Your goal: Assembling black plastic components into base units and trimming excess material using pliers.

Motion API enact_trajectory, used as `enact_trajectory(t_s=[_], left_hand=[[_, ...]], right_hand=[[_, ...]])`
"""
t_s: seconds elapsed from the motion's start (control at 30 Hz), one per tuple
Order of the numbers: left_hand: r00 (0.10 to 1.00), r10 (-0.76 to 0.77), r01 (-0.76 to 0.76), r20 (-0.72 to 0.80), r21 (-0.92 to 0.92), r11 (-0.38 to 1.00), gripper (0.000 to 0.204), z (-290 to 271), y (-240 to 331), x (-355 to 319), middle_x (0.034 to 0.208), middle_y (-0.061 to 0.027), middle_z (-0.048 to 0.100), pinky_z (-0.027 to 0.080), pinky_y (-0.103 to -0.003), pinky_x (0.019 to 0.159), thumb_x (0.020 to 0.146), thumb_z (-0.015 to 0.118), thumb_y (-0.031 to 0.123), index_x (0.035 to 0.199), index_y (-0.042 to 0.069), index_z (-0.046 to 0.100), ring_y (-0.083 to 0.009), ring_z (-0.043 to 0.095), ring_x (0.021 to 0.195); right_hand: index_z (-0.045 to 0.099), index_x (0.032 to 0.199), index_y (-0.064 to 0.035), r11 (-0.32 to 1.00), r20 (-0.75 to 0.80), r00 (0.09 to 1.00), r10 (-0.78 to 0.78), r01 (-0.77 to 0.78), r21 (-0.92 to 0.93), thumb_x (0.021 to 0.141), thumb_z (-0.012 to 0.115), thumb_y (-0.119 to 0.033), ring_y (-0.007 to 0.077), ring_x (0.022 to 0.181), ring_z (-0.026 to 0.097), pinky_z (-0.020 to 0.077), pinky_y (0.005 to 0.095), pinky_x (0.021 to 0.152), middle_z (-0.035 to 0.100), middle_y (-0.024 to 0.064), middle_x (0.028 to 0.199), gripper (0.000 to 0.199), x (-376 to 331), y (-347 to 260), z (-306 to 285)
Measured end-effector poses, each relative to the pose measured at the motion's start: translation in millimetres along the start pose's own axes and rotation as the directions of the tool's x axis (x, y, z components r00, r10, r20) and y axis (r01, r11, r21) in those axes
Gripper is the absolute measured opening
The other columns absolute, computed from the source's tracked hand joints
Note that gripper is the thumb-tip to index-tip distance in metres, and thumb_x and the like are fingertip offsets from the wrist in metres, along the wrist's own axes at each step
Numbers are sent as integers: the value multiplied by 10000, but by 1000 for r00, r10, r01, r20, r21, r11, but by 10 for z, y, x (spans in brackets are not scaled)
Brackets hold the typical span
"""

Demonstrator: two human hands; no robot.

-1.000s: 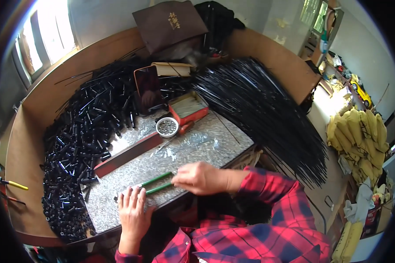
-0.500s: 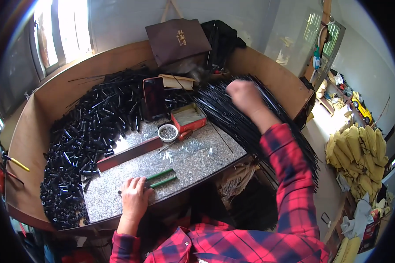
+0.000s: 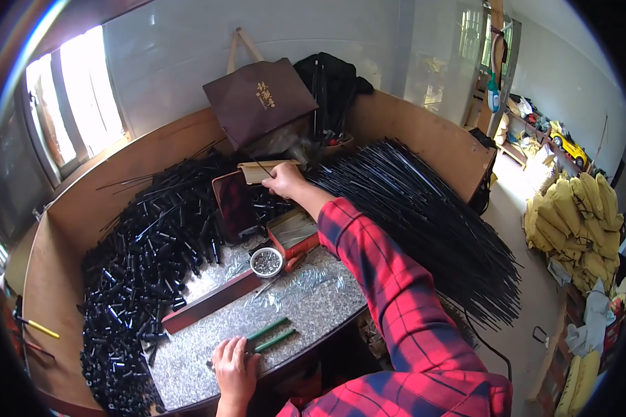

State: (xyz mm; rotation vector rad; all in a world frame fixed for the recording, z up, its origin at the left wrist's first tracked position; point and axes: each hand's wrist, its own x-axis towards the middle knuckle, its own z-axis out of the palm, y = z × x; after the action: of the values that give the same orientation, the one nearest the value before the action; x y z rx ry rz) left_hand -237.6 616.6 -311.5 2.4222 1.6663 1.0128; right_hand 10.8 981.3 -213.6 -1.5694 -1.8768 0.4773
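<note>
The thin black rod [image 3: 261, 167] sits pinched in the right hand [image 3: 285, 182], fingers closed round its lower end, out over the far part of the bench [image 3: 313, 306] beside a tan packet [image 3: 266, 170] and above the dark red tray [image 3: 233, 205]. Its tip slants up and away toward the brown bag [image 3: 257, 97]. To the right of the hand fans the big heap of long black rods [image 3: 424, 215] — the one in the grip looks drawn from that side.

The left hand [image 3: 235, 368] lies flat at the near edge, fingers spread, pressing the ends of two green sticks [image 3: 271, 335] onto the speckled top.

A good way to handle this step, as I judge it: grip the rod low and firm so it does not whip, lift it clear of the packet and tray rim, and keep the green sticks pinned so they do not roll.

Between the hands stand a small round dish [image 3: 266, 262] of tiny bits, a red box [image 3: 293, 233] and a long reddish bar [image 3: 212, 300] — to the left a mound of short black tubes [image 3: 142, 264].
</note>
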Motion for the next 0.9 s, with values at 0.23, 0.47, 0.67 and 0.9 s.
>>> enact_trajectory(t_s=[0.23,0.47,0.67,0.9], left_hand=[[999,-2,2,47,2,1000,413,27,53,101,1094,-151,606,394,-472,947,727,708,128,1106,24,581,-372,516,1076],[999,26,-26,35,-1,1000,406,233,118,228,1098,-144,603,396,-462,945,723,703,105,1097,18,571,-365,509,1074],[995,86,-86,50,-20,996,414,349,289,360,1095,-142,604,398,-451,946,706,704,91,1091,9,574,-361,507,1070],[996,59,-61,62,37,997,399,348,328,487,1066,-131,615,393,-441,945,699,709,102,1070,20,589,-342,514,1062]], right_hand=[[708,777,-32,997,141,987,-73,71,16,803,632,-138,145,643,653,510,303,658,696,79,702,132,-17,-231,-872],[679,874,-11,921,-153,960,-235,169,-352,805,638,-159,187,691,646,491,311,653,677,85,723,169,-914,166,-2584],[494,1270,-22,803,-13,997,71,-65,-592,758,718,-214,351,1062,559,452,385,916,570,210,1139,591,-1866,1502,-2836],[426,1311,15,803,-178,968,179,-248,-543,756,713,-440,399,1176,481,404,410,991,488,280,1230,773,-2549,1549,-2840]])
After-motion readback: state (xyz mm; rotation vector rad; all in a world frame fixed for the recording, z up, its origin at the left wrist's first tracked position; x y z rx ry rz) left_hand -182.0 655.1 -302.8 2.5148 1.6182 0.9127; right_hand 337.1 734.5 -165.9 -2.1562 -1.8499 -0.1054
